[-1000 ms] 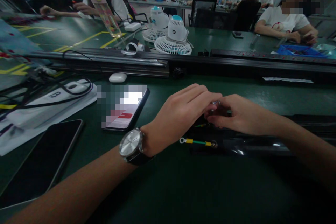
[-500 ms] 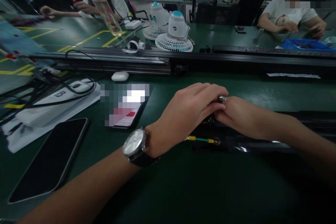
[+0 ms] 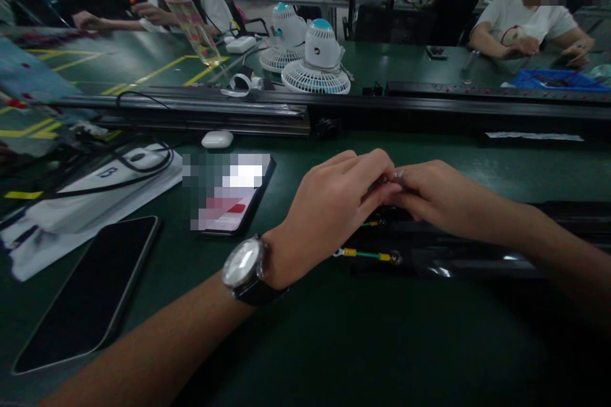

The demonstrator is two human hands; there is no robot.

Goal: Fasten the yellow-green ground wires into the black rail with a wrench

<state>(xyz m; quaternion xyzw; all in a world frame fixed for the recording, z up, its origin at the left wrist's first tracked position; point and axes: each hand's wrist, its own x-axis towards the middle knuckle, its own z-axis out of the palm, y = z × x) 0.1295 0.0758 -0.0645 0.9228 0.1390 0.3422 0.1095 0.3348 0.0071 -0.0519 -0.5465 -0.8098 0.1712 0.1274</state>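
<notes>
The left hand (image 3: 338, 194) and right hand (image 3: 443, 189) meet at a small silver metal piece (image 3: 400, 175) near a glossy black bar's (image 3: 443, 271) left end; individual grips cannot be told. The yellow-sleeved green wire (image 3: 366, 255) appears fastened to the bar at one end only.

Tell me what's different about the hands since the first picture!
The right hand lifted a little from the upper wire. The left hand came slightly lower, now partly covering the lower wire's ring end. Both are still at the small shiny piece. The lit phone, dark phone and white fans stayed put.
</notes>
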